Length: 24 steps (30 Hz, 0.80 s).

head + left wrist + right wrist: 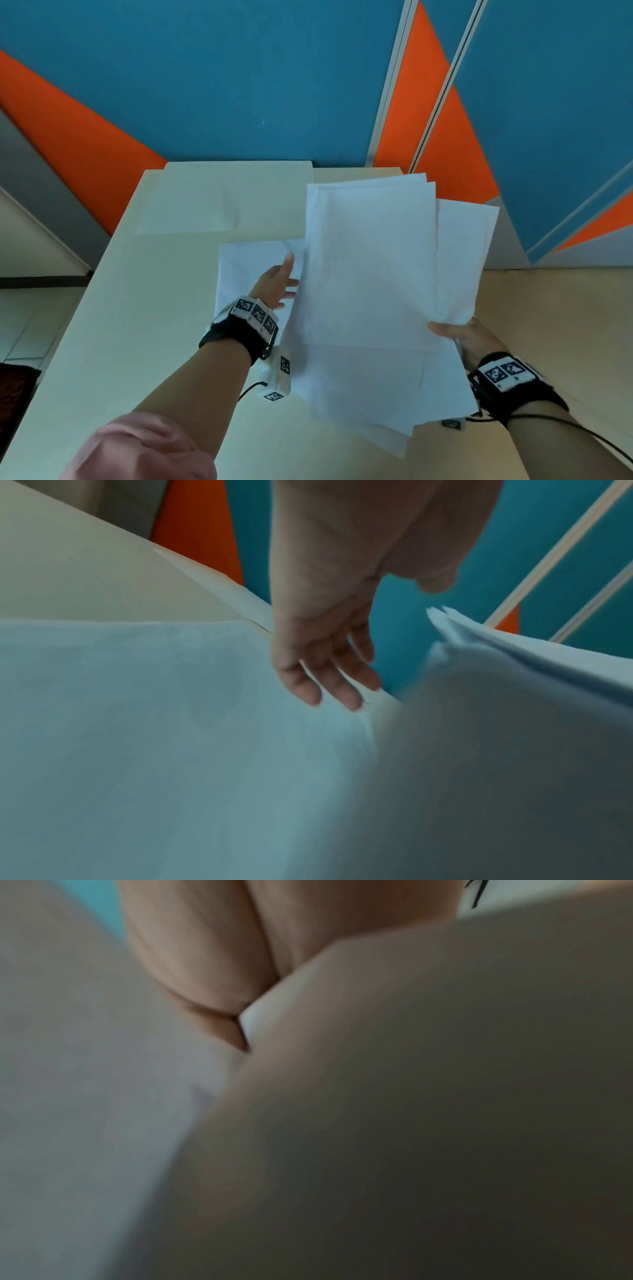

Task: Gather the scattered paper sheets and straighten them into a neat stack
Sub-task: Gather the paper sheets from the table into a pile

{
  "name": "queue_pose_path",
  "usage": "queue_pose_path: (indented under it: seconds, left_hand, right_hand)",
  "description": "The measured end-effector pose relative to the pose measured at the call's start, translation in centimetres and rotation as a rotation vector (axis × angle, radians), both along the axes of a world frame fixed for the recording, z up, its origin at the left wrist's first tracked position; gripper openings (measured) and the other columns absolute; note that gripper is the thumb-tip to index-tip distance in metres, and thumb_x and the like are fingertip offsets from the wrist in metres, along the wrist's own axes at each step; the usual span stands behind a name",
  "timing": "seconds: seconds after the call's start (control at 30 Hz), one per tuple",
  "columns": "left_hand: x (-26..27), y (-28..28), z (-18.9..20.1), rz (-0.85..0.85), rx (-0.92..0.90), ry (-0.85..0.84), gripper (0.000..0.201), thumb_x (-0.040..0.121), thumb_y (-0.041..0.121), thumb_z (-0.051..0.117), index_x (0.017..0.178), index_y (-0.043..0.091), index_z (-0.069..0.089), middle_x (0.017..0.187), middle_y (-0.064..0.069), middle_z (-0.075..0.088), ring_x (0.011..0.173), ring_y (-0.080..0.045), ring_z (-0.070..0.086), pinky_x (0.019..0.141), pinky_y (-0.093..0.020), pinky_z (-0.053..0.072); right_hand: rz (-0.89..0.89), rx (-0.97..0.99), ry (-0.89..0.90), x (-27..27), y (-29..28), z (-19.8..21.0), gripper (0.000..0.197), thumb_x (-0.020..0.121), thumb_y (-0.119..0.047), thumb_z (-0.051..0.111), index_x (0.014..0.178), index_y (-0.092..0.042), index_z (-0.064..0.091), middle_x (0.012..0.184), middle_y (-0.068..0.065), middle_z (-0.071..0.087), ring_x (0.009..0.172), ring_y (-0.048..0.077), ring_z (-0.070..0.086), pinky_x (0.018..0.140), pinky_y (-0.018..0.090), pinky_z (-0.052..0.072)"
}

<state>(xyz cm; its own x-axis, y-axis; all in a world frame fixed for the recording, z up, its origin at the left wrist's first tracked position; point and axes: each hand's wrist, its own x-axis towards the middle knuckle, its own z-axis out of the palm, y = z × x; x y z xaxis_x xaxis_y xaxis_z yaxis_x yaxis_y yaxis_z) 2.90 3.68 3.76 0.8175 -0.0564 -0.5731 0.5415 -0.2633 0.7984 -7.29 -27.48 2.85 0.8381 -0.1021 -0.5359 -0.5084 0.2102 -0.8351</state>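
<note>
My right hand (459, 337) grips a loose, uneven bunch of white paper sheets (373, 281) at its right edge, thumb on top, and holds it above the cream table (137, 308). The sheets fan out with offset corners. One more white sheet (253, 270) lies flat on the table to the left. My left hand (279, 281) hovers over that sheet with straight, spread fingers (329, 680) near its right edge and holds nothing. In the right wrist view only blurred paper (411, 1123) and the palm (205, 961) show.
A cream board or folder (233, 195) lies at the table's far end. Blue and orange partition walls (239, 85) stand behind the table. The floor (555, 325) drops away past the table's right edge.
</note>
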Motion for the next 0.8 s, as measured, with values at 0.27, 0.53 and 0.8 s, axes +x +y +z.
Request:
queue_pose_path:
  seconds: [0.27,0.53,0.8]
  left_hand:
    - [-0.5,5.4,-4.1,0.190,0.840,0.176,0.094,0.067,0.049,0.075,0.136,0.001,0.032,0.137,-0.022,0.036,0.128,-0.037,0.036,0.103,-0.047,0.034]
    - [-0.5,5.9,-4.1,-0.017,0.697,0.190,0.016,0.094,0.021,0.044,0.096,0.015,0.059,0.103,-0.004,0.059,0.101,-0.019,0.058,0.091,-0.028,0.043]
    - [0.4,7.6,-4.3,0.238,0.432,-0.107,0.017,0.081,0.003,0.055,0.096,0.001,0.062,0.090,-0.016,0.066,0.082,-0.032,0.059,0.071,-0.036,0.046]
  right_hand:
    - [-0.067,-0.049,0.014,-1.7,-3.8,-0.1,0.028,0.086,0.005,0.052,0.108,-0.011,0.062,0.092,0.010,0.074,0.086,0.032,0.068,0.079,0.047,0.054]
    - [-0.110,-0.075,0.085,-2.1,-5.3,-0.7,0.029,0.084,0.004,0.056,0.109,-0.008,0.060,0.123,0.024,0.059,0.113,0.042,0.055,0.098,0.058,0.040]
    - [-0.096,-0.046,0.089,-1.8,-4.7,-0.9,0.062,0.050,-0.010,0.083,0.109,-0.005,0.061,0.120,0.026,0.060,0.110,0.042,0.057,0.096,0.058,0.042]
